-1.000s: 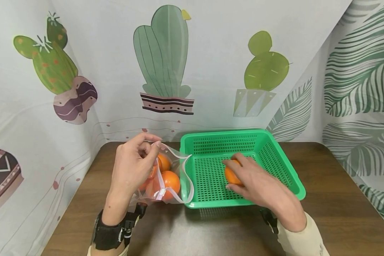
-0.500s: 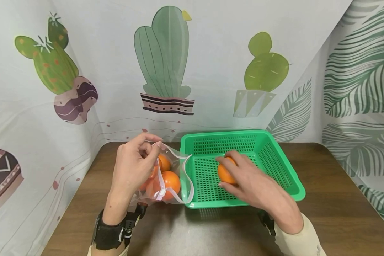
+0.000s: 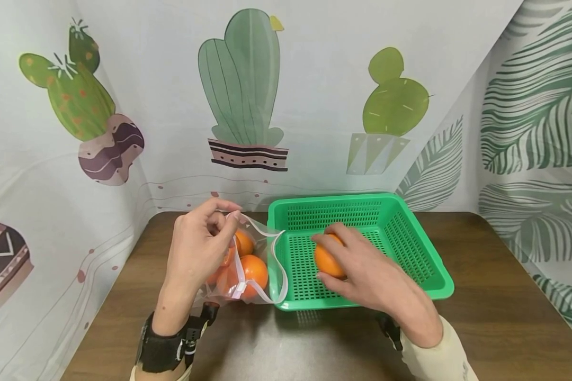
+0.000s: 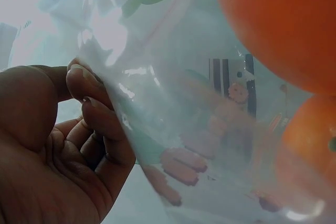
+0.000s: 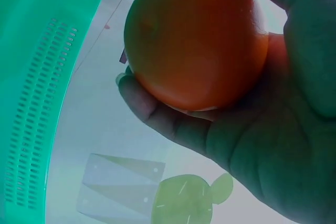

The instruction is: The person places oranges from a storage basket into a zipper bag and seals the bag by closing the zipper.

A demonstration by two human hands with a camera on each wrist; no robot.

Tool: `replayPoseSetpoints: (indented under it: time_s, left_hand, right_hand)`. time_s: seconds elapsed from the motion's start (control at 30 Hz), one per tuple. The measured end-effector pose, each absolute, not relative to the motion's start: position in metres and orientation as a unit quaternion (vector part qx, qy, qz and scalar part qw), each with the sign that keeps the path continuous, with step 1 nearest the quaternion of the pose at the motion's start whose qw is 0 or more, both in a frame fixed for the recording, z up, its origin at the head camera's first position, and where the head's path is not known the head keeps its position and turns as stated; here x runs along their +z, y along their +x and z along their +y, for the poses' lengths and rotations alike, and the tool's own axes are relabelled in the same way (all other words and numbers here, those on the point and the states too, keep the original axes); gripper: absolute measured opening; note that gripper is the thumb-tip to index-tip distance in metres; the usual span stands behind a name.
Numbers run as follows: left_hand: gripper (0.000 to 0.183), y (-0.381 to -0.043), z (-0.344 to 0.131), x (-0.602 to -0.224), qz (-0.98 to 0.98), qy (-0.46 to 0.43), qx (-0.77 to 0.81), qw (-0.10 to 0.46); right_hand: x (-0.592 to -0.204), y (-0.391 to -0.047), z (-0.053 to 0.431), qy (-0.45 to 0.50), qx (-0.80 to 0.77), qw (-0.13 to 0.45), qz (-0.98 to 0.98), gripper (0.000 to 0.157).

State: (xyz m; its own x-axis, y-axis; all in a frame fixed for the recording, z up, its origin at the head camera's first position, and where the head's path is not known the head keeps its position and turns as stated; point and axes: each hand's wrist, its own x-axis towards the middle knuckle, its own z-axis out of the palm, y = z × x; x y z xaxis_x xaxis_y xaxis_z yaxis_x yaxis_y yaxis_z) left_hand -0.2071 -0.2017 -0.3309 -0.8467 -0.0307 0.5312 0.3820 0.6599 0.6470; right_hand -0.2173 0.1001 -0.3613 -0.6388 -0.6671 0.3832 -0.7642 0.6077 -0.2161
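While the right hand (image 3: 362, 267) curls its fingers and thumb round one orange (image 3: 327, 260) over the green plastic basket (image 3: 333, 199), the left hand (image 3: 201, 241) pinches the edge of a clear zip bag (image 3: 240, 271) between thumb and forefinger. The bag's mouth gapes rightward, toward the basket, whose long axis runs left to right. Bagged oranges (image 3: 256, 271) (how many, I cannot tell) sit partly hidden; marking on the right sleeve (image 3: 434, 352) is illegible.

White cactus-print cloth (image 3: 324, 79) hangs behind a brown wooden table (image 3: 495, 286).
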Motion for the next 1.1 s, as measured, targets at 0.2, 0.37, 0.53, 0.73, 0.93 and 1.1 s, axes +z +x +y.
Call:
replayPoseSetpoints:
  time_s: [0.2,0.37,0.53,0.73,0.93,1.1]
  left_hand:
    - [0.010,-0.207,-0.201,-0.331,-0.874,-0.102,-0.401,0.256]
    - [0.010,-0.208,-0.200,-0.331,-0.873,-0.101,-0.405,0.253]
    - [0.009,-0.208,-0.200,-0.331,-0.873,-0.102,-0.405,0.253]
    - [0.009,-0.208,-0.200,-0.331,-0.872,-0.104,-0.405,0.254]
    - [0.009,-0.208,-0.201,-0.331,-0.873,-0.100,-0.403,0.254]
    - [0.008,-0.208,-0.200,-0.331,-0.873,-0.101,-0.404,0.254]
  right_hand:
    - [-0.359,-0.216,0.093,0.409,0.195,0.142,-0.880,0.049]
    - [-0.358,-0.217,0.085,0.423,0.209,0.142,-0.870,0.047]
    - [-0.359,-0.217,0.080,0.424,0.215,0.143,-0.868,0.044]
    - [-0.359,-0.219,0.077,0.430,0.223,0.147,-0.862,0.042]
    - [-0.359,-0.222,0.074,0.435,0.232,0.151,-0.857,0.041]
    - [-0.357,-0.224,0.071,0.439,0.242,0.161,-0.850,0.043]
